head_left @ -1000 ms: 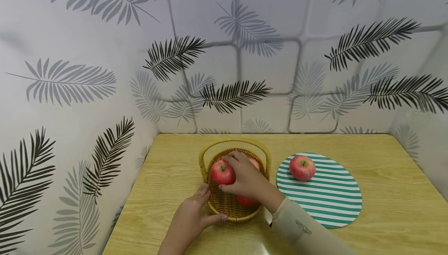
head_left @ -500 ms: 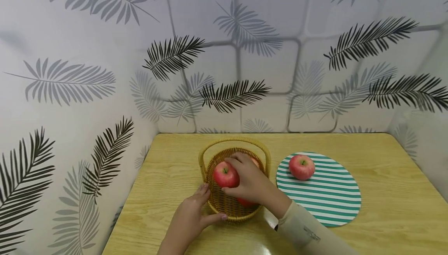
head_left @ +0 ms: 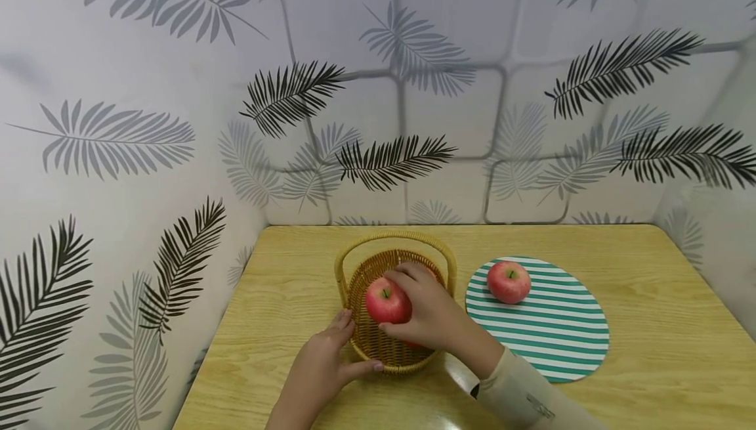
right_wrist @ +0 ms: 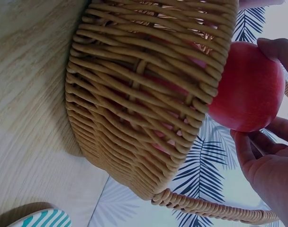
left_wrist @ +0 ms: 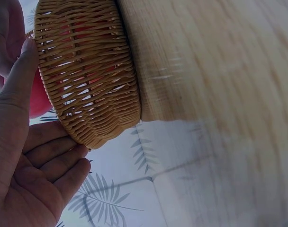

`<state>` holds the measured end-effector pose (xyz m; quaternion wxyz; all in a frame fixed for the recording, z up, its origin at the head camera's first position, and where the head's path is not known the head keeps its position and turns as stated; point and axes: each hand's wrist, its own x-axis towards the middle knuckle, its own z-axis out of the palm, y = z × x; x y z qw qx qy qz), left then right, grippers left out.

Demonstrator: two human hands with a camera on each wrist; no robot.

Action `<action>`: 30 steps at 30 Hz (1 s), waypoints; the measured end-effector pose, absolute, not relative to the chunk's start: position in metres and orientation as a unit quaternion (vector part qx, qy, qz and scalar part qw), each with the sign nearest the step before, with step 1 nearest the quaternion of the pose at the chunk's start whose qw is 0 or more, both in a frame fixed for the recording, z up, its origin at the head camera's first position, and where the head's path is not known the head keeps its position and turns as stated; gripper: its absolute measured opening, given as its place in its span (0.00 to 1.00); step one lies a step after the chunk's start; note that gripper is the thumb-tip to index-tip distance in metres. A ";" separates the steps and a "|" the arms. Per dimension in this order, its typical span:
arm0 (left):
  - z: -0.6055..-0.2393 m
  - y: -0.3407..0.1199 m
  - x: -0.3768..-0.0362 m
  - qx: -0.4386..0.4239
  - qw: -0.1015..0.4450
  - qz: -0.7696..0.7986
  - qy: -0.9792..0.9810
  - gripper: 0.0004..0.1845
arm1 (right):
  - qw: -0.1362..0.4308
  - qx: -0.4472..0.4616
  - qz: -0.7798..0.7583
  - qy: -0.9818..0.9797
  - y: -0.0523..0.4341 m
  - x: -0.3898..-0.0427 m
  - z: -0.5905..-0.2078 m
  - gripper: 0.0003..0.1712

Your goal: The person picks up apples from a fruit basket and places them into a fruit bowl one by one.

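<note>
Meanwhile right hand (head_left: 434,315) grips an apple (head_left: 386,301) over the basket (head_left: 378,344); left hand (head_left: 321,367), open, steadies it.

basket (head_left: 392,351): woven wicker, rough | table (head_left: 650,299): glossy wood-grain | apple (head_left: 386,301): smooth
</note>
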<state>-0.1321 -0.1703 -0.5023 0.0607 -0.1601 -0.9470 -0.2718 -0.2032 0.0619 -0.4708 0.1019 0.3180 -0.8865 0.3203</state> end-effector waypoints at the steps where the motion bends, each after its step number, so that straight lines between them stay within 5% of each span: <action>1: -0.503 -0.170 -0.132 -0.160 0.061 -0.273 -0.947 0.50 | 0.104 0.319 0.321 -0.886 0.063 -0.203 -0.471 0.46; 30: -0.510 -0.171 -0.134 -0.160 0.074 -0.255 -0.951 0.49 | 0.129 0.336 0.339 -0.869 0.096 -0.175 -0.475 0.46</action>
